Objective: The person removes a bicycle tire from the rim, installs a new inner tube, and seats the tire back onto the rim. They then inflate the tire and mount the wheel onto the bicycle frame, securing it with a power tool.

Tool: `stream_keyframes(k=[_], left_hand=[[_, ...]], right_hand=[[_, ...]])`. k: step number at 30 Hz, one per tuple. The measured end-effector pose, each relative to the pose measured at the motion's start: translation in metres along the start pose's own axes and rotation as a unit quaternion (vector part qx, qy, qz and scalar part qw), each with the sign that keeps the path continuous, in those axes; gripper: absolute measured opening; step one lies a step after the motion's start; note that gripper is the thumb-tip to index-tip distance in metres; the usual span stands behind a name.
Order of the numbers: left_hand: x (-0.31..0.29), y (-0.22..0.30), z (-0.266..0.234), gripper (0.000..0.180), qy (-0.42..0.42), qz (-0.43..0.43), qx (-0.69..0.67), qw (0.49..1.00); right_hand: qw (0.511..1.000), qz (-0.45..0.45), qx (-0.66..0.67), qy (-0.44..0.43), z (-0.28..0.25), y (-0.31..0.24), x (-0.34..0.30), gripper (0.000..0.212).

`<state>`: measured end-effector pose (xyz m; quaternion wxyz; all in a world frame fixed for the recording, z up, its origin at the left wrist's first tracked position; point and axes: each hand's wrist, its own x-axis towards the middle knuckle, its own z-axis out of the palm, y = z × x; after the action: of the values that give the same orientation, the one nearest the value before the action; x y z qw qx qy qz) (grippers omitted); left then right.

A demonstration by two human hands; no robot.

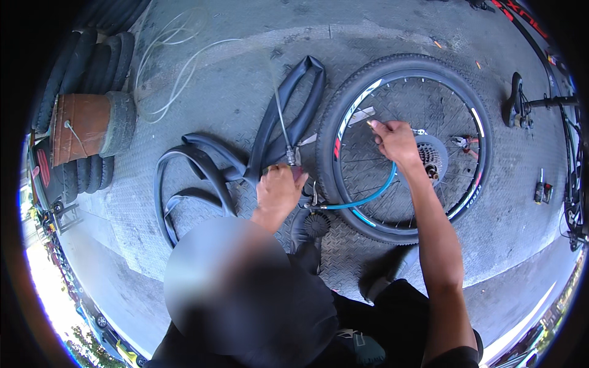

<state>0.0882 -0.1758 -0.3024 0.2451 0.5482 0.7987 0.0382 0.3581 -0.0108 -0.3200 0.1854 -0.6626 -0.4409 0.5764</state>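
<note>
Bicycle wheel [431,150] lies flat on the floor [374,43] beneath my right grip [397,144], which, on my remote view, pinches the brass-coloured tip of a blue hose [362,203]. My left grip [277,189] is wrapped around an air inflator [297,173], left of the wheel. Black inner tube [270,132] lies in loops left of and beyond that grip.

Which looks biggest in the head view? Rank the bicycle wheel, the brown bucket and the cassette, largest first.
1. Bicycle wheel, by far the largest
2. Brown bucket
3. Cassette, clearly the smallest
</note>
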Motion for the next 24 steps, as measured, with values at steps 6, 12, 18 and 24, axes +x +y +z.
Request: stream_keyframes(k=[6,12,18,24], left_hand=[[0.078,0.081,-0.008,0.091,0.177,0.198,-0.110,0.958],[0.128,0.072,0.034,0.093,0.095,0.106,-0.162,0.977],[0.138,0.069,0.036,0.061,0.033,0.102,-0.217,0.970],[0.137,0.071,0.043,0.044,0.017,0.082,-0.264,0.961]], right_hand=[[0.997,-0.041,-0.070,-0.002,0.013,-0.006,0.008,0.047],[0.970,-0.166,-0.180,0.007,0.023,0.003,0.015,0.038],[0.955,-0.175,-0.241,0.021,0.034,0.010,0.021,0.031],[0.947,-0.190,-0.258,0.031,0.038,0.010,0.025,0.027]])
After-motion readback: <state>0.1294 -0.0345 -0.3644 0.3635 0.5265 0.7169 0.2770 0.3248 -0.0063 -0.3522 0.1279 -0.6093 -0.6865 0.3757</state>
